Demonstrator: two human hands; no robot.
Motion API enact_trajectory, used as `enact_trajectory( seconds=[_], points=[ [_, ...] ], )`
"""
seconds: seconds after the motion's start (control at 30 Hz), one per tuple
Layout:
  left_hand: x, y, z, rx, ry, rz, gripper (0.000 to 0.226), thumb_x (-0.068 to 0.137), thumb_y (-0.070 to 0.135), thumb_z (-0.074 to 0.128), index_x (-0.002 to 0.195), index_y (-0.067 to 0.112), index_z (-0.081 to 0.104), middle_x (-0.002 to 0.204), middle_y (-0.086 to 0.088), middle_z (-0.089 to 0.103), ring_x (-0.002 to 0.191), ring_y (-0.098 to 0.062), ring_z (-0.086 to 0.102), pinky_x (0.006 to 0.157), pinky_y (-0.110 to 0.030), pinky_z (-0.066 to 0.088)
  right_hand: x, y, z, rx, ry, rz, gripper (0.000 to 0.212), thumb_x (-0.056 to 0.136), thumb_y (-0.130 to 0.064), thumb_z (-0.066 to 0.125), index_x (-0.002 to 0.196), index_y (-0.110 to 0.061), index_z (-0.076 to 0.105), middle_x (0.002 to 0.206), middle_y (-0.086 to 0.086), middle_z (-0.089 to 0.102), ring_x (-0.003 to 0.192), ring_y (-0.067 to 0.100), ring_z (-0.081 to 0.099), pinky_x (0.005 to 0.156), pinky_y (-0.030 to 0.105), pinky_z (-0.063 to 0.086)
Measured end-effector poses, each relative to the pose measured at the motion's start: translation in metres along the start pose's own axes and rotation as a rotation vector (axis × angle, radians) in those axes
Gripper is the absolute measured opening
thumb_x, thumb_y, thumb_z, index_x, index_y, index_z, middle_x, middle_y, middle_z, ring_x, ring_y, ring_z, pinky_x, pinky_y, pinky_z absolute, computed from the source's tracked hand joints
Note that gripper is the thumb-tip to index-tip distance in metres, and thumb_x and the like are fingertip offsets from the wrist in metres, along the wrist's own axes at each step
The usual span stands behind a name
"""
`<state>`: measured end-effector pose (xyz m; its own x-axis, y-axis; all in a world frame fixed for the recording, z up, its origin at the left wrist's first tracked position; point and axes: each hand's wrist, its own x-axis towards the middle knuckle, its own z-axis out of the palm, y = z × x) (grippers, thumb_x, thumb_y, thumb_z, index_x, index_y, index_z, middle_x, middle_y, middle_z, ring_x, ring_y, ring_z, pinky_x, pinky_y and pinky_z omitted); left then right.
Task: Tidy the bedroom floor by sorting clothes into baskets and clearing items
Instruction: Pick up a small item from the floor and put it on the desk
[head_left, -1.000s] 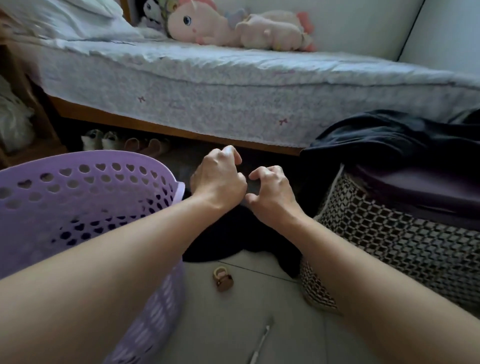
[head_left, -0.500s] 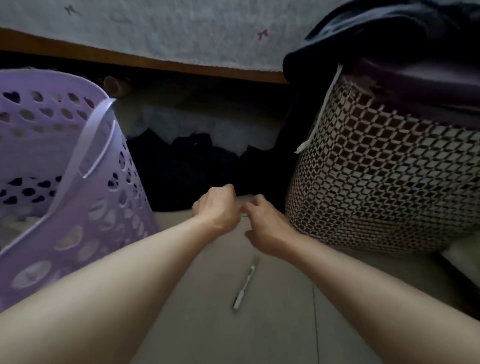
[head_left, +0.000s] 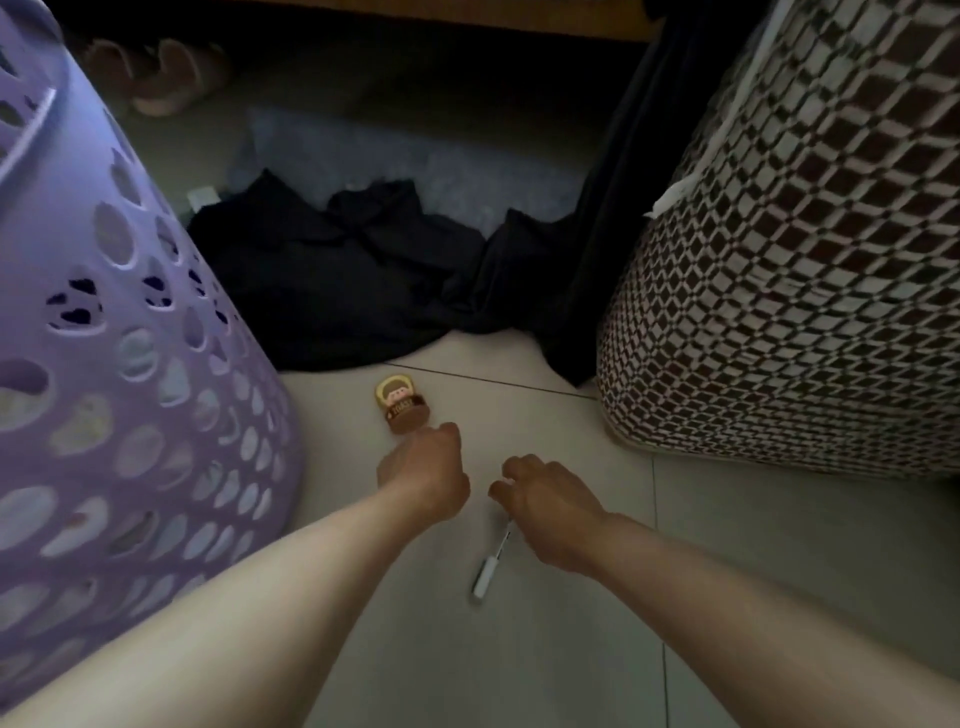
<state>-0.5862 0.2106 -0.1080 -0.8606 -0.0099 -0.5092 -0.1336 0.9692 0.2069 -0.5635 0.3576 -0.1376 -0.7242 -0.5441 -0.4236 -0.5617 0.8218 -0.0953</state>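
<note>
A black garment (head_left: 337, 280) lies crumpled on the floor between a purple perforated basket (head_left: 130, 389) on the left and a brown-and-white checked basket (head_left: 779, 286) on the right. In front of it lies a small brown toy figure (head_left: 400, 408). My left hand (head_left: 423, 473) has curled fingers, and its knuckles are right at the figure's lower end. A white pen (head_left: 488, 566) lies on the tiles. My right hand (head_left: 545, 504), fingers curled, covers the pen's upper end, and whether it grips the pen is hidden.
Dark cloth (head_left: 613, 208) hangs down the checked basket's left side. A pale grey cloth (head_left: 415, 171) lies behind the black garment. Pink slippers (head_left: 161, 78) sit under the wooden bed frame (head_left: 467, 15). Light clothes show through the purple basket's holes.
The view has dropped from the bed to the floor. Both hands have come down from over the black garment to the tiles and moved apart, left by the figure, right over the pen.
</note>
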Motion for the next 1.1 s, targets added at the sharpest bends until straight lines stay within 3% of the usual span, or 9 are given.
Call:
enact_trajectory(
  seconds=[0.13,0.27,0.4,0.53,0.6,0.73,0.87,0.97,1.1],
  points=[
    [0.008,-0.011,0.011,-0.003,-0.024,-0.017,0.036,0.091,0.025,0.054,0.126,0.018,0.046,0.125,-0.006,0.053,0.113,-0.024,0.054,0.088,-0.033,0.048,0.01,0.004,0.016,-0.004,0.054,-0.089,0.034,0.081,0.002,0.047,0.114,-0.007,0.05,0.116,0.014,0.045,0.107,0.029,0.043,0.077,0.033,0.029],
    [0.014,-0.019,0.019,-0.011,-0.004,-0.038,0.039,0.091,0.023,0.055,0.127,0.016,0.045,0.131,-0.007,0.05,0.117,-0.025,0.052,0.091,-0.034,0.047,0.016,0.006,0.023,-0.005,0.099,-0.17,0.032,0.088,-0.001,0.04,0.118,-0.006,0.049,0.12,0.015,0.046,0.111,0.027,0.043,0.085,0.036,0.032],
    [0.021,-0.025,0.019,-0.105,0.162,-0.065,0.056,0.088,0.014,0.055,0.139,0.018,0.033,0.137,-0.008,0.041,0.119,-0.027,0.048,0.091,-0.037,0.044,0.02,0.007,0.02,0.005,0.082,-0.158,0.029,0.094,-0.005,0.034,0.119,-0.005,0.047,0.123,0.014,0.044,0.114,0.025,0.04,0.085,0.034,0.031],
    [0.031,-0.027,0.011,-0.141,0.427,-0.143,0.039,0.088,0.018,0.055,0.124,0.012,0.04,0.124,-0.011,0.04,0.115,-0.029,0.043,0.076,-0.036,0.038,0.03,0.006,0.008,0.108,0.182,0.0,0.031,0.093,-0.004,0.034,0.123,-0.008,0.039,0.114,0.013,0.048,0.099,0.027,0.049,0.074,0.033,0.035],
    [0.037,-0.03,0.009,-0.174,0.477,-0.173,0.039,0.088,0.023,0.057,0.121,0.012,0.04,0.122,-0.012,0.039,0.114,-0.03,0.041,0.073,-0.036,0.035,0.036,0.007,0.003,0.137,0.23,0.085,0.033,0.093,-0.003,0.035,0.125,-0.01,0.037,0.113,0.012,0.048,0.097,0.027,0.051,0.075,0.034,0.039],
    [0.051,-0.035,0.007,-0.404,0.364,-0.305,0.051,0.086,0.041,0.059,0.128,0.023,0.035,0.128,-0.013,0.034,0.115,-0.036,0.043,0.087,-0.042,0.04,0.047,0.012,-0.006,0.312,0.286,0.331,0.034,0.088,0.001,0.042,0.12,-0.01,0.039,0.113,0.011,0.05,0.096,0.027,0.054,0.073,0.033,0.04],
    [0.063,-0.028,0.008,-0.597,0.258,-0.379,0.048,0.087,0.05,0.055,0.123,0.025,0.036,0.124,-0.014,0.036,0.106,-0.038,0.052,0.094,-0.045,0.044,0.057,0.012,-0.011,0.451,0.304,0.438,0.019,0.095,-0.011,0.043,0.114,-0.011,0.043,0.106,0.01,0.055,0.087,0.028,0.056,0.063,0.031,0.034],
    [0.068,-0.019,0.012,-0.595,0.266,-0.408,0.045,0.09,0.049,0.052,0.123,0.022,0.037,0.125,-0.016,0.038,0.111,-0.038,0.049,0.092,-0.045,0.042,0.06,0.007,-0.009,0.495,0.303,0.456,0.019,0.1,-0.025,0.037,0.109,-0.01,0.045,0.102,0.01,0.059,0.087,0.031,0.057,0.064,0.033,0.034],
    [0.071,-0.016,0.017,-0.528,0.265,-0.434,0.046,0.091,0.035,0.056,0.128,0.02,0.034,0.128,-0.017,0.036,0.115,-0.037,0.045,0.089,-0.042,0.041,0.06,0.004,-0.006,0.539,0.292,0.491,0.02,0.1,-0.026,0.036,0.104,-0.009,0.045,0.102,0.012,0.06,0.083,0.031,0.055,0.064,0.032,0.034]
  ],
)
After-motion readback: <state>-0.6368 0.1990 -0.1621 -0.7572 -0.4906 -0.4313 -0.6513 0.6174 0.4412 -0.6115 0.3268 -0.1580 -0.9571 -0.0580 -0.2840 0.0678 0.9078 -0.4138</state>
